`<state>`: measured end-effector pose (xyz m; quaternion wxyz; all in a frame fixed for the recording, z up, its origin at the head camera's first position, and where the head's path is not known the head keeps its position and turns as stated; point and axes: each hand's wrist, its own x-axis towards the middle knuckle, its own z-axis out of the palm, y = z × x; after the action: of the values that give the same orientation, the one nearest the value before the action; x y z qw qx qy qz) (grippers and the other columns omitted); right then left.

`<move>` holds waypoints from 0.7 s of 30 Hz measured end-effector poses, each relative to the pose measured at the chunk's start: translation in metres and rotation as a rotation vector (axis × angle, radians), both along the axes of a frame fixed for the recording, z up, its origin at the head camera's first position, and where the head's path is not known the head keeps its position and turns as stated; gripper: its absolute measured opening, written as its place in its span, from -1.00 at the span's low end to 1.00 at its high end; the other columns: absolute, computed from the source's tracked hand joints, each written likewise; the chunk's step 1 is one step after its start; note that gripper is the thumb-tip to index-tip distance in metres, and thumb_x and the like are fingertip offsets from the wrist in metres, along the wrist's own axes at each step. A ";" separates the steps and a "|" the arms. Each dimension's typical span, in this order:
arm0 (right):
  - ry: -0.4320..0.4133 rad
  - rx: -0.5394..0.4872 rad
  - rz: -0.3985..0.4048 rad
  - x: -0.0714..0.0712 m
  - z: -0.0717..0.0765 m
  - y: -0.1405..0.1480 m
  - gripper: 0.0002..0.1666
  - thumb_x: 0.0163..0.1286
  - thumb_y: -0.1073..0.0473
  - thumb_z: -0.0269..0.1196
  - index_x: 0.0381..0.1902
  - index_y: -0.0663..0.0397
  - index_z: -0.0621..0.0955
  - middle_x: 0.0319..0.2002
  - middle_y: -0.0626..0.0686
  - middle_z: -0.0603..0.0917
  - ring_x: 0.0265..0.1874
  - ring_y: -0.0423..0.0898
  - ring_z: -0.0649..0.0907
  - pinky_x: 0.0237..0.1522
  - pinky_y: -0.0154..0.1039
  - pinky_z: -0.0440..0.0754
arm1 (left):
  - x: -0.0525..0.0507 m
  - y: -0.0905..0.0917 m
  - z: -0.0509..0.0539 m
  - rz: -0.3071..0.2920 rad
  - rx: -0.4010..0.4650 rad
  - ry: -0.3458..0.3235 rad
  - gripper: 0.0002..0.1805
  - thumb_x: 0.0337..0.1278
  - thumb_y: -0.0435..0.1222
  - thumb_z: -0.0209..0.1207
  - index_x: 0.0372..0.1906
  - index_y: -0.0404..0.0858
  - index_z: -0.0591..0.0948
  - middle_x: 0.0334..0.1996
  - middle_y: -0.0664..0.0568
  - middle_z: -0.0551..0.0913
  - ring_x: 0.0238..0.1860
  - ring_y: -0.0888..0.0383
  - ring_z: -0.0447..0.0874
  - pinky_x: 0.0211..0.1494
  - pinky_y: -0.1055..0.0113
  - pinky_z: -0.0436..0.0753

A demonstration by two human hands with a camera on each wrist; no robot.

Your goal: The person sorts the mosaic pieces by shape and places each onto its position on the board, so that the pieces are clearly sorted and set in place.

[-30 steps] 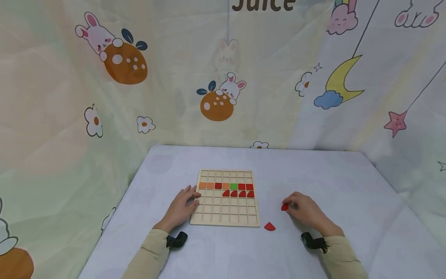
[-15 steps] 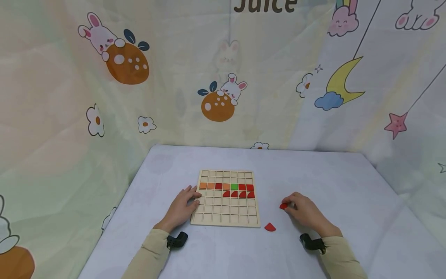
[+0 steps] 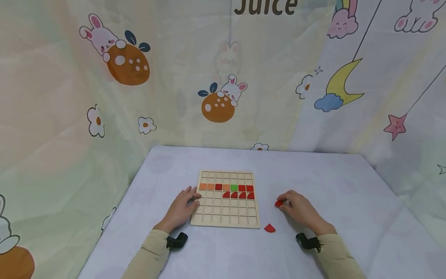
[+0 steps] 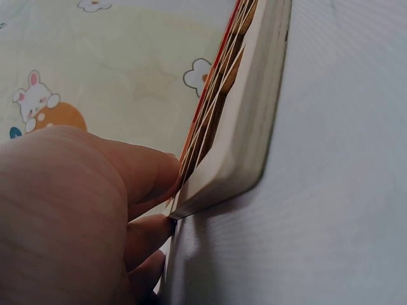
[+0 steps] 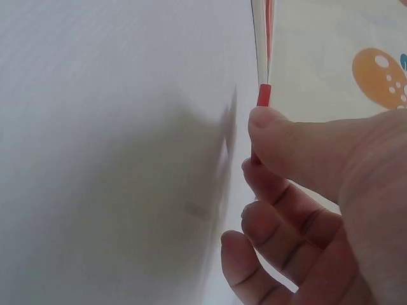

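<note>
A pale wooden grid board [image 3: 225,217] lies flat on the table. One row holds orange, dark red, green and red square tiles; below it, several red quarter-circle tiles [image 3: 234,195] fill the right part of another row. My left hand [image 3: 179,206] rests along the board's left edge, thumb and fingers touching the rim, as the left wrist view [image 4: 63,210] also shows. Right of the board, my right hand [image 3: 301,209] pinches a small red tile [image 3: 278,203] between thumb and fingers, above the table. In the right wrist view this red tile [image 5: 263,95] appears edge-on, partly covered by the thumb.
A loose red fan-shaped tile [image 3: 270,228] lies on the table near the board's lower right corner. The table [image 3: 320,174] wears a white cover. Behind it hangs a printed cloth backdrop [image 3: 174,77] with rabbits and flowers.
My right hand has moved a little left, toward the board, with the red tile pinched in it. The left hand has stayed at the board's edge. The loose tile has not moved.
</note>
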<state>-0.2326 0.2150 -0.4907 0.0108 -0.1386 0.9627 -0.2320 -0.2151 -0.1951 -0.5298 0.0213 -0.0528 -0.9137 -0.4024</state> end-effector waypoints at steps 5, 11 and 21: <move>-0.016 0.011 -0.011 -0.004 0.000 -0.011 -0.73 0.21 0.24 0.41 -0.10 0.06 0.69 -0.22 -0.07 0.62 -0.26 -0.11 0.54 -0.16 -0.15 0.66 | 0.000 -0.001 -0.001 -0.004 0.005 0.009 -0.77 0.29 -0.25 0.20 0.01 -0.09 0.66 0.43 0.02 0.32 0.52 -0.04 0.04 0.55 -0.09 0.01; 0.002 0.014 0.004 -0.009 0.002 -0.024 -0.74 0.21 0.19 0.42 -0.11 0.02 0.70 -0.23 -0.10 0.62 -0.27 -0.14 0.55 -0.18 -0.19 0.67 | 0.001 0.000 0.000 -0.008 0.016 0.012 -0.77 0.29 -0.25 0.20 0.01 -0.10 0.66 0.43 0.01 0.33 0.52 -0.04 0.04 0.55 -0.10 0.01; -0.005 -0.002 0.028 -0.015 0.006 -0.047 -0.77 0.22 0.17 0.41 -0.13 -0.04 0.71 -0.23 -0.12 0.61 -0.25 -0.14 0.55 -0.12 -0.17 0.67 | 0.002 0.000 0.000 -0.011 0.010 0.018 -0.78 0.30 -0.24 0.19 0.01 -0.10 0.66 0.43 0.01 0.33 0.52 -0.04 0.04 0.55 -0.09 0.02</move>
<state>-0.2474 0.1682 -0.4848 0.0163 -0.1513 0.9605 -0.2332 -0.2133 -0.1954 -0.5297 0.0275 -0.0616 -0.9111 -0.4066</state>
